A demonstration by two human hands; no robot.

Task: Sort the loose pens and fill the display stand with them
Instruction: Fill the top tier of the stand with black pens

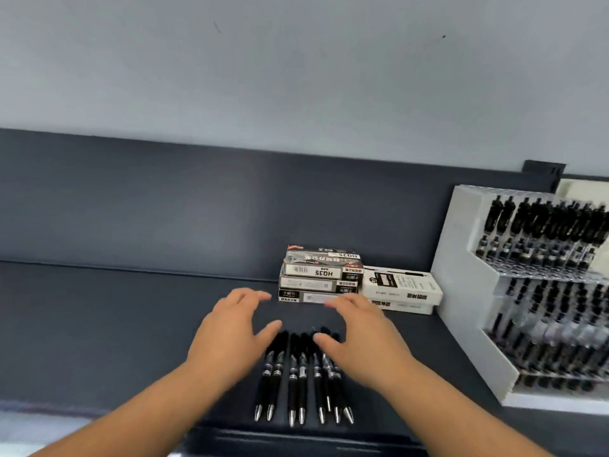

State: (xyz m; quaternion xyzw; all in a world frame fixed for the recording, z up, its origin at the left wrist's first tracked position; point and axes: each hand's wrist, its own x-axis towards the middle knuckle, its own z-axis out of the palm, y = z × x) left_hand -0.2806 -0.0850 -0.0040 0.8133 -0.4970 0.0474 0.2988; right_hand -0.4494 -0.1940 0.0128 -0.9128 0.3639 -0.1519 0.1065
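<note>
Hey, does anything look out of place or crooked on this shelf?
Only small things. In the row of pens, the right-hand few are bunched, and one pen sits among them with its tip short of the rest. The top box looks slightly twisted on its stack.

Black pens (303, 374) rowed on bench (99, 324). Left grip (230, 338), right grip (359, 341) spread-fingered over pens' far ends; display stand (461, 291) right of pens.
</note>
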